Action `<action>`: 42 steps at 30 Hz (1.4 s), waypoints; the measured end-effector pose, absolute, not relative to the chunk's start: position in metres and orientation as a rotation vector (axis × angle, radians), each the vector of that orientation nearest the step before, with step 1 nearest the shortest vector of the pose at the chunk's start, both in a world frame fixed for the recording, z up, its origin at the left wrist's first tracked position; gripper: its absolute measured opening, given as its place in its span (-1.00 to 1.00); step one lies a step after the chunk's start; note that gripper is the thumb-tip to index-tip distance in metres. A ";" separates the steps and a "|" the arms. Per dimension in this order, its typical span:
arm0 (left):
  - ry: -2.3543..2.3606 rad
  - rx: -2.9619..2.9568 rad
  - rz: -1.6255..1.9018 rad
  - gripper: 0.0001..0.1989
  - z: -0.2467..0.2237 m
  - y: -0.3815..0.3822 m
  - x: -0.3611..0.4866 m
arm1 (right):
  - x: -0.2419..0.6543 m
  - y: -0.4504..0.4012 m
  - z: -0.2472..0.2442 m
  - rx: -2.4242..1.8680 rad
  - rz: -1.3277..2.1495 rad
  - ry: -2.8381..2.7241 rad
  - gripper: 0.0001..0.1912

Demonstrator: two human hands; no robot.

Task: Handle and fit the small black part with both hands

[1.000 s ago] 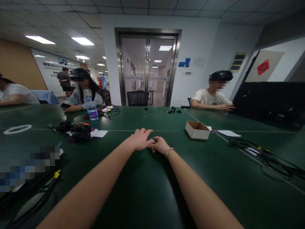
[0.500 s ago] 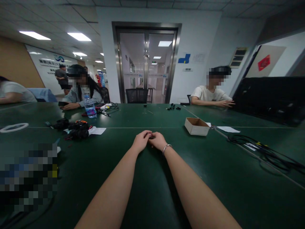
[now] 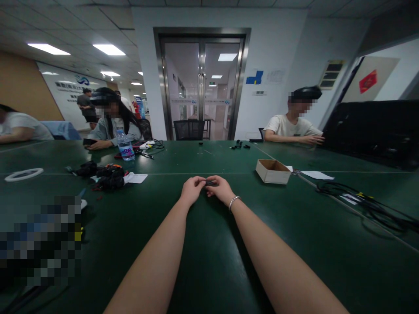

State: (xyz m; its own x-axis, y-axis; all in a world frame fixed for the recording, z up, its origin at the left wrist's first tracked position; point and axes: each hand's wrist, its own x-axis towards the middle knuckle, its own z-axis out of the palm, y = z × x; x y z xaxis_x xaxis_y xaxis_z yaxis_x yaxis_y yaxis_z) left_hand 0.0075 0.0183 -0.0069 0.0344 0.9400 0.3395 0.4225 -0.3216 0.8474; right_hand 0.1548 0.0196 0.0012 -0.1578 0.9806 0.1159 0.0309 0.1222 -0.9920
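Observation:
Both my hands meet over the middle of the green table (image 3: 209,261). Between their fingertips is a small dark object (image 3: 210,183), narrow in shape and partly covered by fingers; its kind cannot be made out. My left hand (image 3: 192,190) pinches its left end with thumb and fingers. From the other side my right hand (image 3: 221,190) grips it, fingers curled and a silver bracelet (image 3: 233,202) at the wrist. To the right of my hands stands a small open cardboard box (image 3: 273,173).
Black cables (image 3: 369,205) lie at the right. Left are a dark bundle of gear (image 3: 109,176), a white ring (image 3: 24,175) and a water bottle (image 3: 125,146). Small black pieces (image 3: 240,145) lie at the far edge. People sit across the table, one near a black screen (image 3: 376,133).
My hands have drawn slightly apart, the right one shifting rightward, and more of the dark object shows between them. The view has turned a little.

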 end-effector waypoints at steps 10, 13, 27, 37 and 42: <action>1.369 1.649 1.322 -0.73 -0.003 0.012 0.011 | 0.165 0.020 0.006 -0.940 1.388 -1.122 -0.84; 1.376 1.599 1.361 -0.75 -0.005 0.013 0.011 | 0.166 0.019 0.007 -0.909 1.416 -1.086 -0.82; 1.362 1.634 1.298 -0.82 -0.002 0.014 0.009 | 0.169 0.012 0.011 -0.838 1.475 -1.087 -0.79; 1.379 1.584 1.263 -0.69 -0.011 0.023 0.009 | 0.172 0.014 0.009 -0.804 1.494 -1.092 -0.74; 1.429 1.544 1.243 -0.63 -0.008 0.018 0.009 | 0.173 0.013 0.008 -0.787 1.506 -1.093 -0.74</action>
State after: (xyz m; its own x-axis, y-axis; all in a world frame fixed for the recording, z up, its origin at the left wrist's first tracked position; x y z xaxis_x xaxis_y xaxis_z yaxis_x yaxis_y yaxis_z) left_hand 0.0092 0.0179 -0.0077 -0.0608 0.9796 0.1918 0.3254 -0.1622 0.9316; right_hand 0.1726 0.0128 0.0085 -0.2170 0.9736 0.0704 -0.3687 -0.0150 -0.9294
